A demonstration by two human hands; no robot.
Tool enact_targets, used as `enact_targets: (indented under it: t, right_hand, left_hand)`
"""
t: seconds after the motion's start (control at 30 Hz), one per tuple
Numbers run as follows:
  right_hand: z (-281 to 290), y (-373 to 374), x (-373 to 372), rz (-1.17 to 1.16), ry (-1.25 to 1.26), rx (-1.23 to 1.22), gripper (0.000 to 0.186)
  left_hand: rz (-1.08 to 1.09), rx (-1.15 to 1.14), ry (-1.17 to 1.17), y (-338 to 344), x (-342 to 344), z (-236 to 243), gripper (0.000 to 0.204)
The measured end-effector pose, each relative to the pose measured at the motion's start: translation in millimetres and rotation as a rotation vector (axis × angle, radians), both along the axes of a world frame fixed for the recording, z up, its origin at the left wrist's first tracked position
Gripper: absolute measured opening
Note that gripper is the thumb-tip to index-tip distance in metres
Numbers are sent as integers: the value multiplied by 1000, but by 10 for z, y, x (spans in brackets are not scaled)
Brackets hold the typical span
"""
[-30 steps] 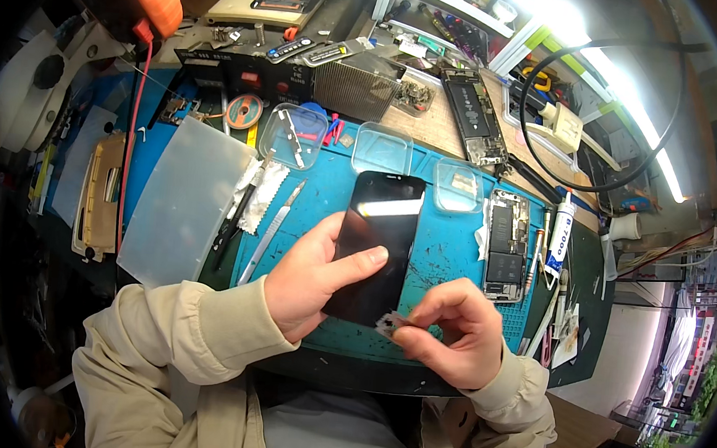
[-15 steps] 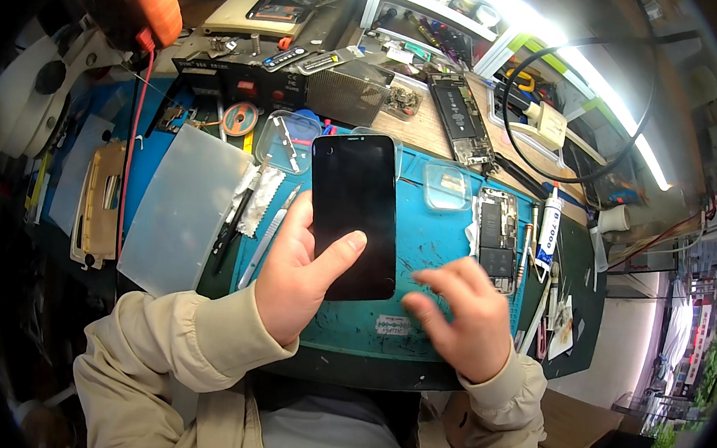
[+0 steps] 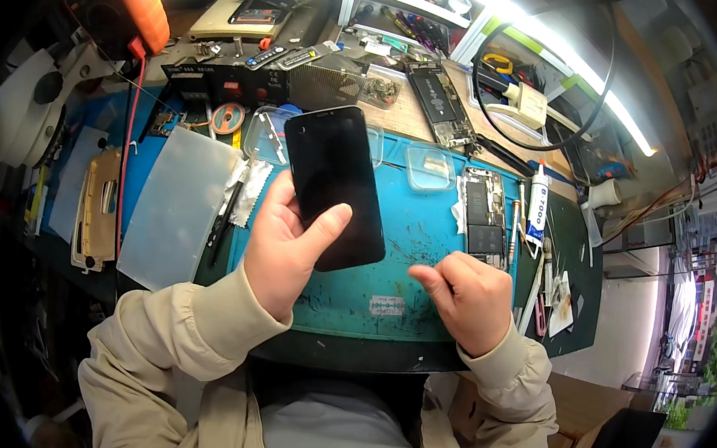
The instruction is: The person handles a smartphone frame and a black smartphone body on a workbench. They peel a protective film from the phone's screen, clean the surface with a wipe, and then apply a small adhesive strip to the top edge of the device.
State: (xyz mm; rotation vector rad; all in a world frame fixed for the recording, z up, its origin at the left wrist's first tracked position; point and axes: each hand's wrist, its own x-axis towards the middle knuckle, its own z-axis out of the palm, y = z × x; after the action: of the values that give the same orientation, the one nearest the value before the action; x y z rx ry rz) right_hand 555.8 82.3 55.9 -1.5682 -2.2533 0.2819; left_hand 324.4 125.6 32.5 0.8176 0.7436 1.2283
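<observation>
Head view: the phone [image 3: 340,189] is a glossy black slab with rounded corners, held above the blue mat [image 3: 416,237], top end leaning a bit left. The mat's matte and all scuffed with dark marks, and a thin silvery blade [image 3: 387,305] lies flat on it. Further right there's an opened phone [image 3: 485,217], bare metal and dark blocks, near a clear plastic box [image 3: 430,169]. My left hand [image 3: 278,256] is closed around the black one's lower left edge, thumb across the glass, other fingers mostly hidden behind. My right hand [image 3: 472,304] is curled into a loose fist, thumb poking out leftward; can't tell if anything's tucked inside.
</observation>
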Motion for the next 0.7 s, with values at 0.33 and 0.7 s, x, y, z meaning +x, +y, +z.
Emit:
enact_targets:
  t: [0.33, 0.7]
  right_hand:
    - [170, -119, -143, 262, -110, -235, 22]
    - [73, -90, -137, 214, -84, -343, 23]
  left_hand:
    - [-30, 8, 25, -60, -44, 62, 47]
    - [-132, -97, -72, -203, -165, 154, 59]
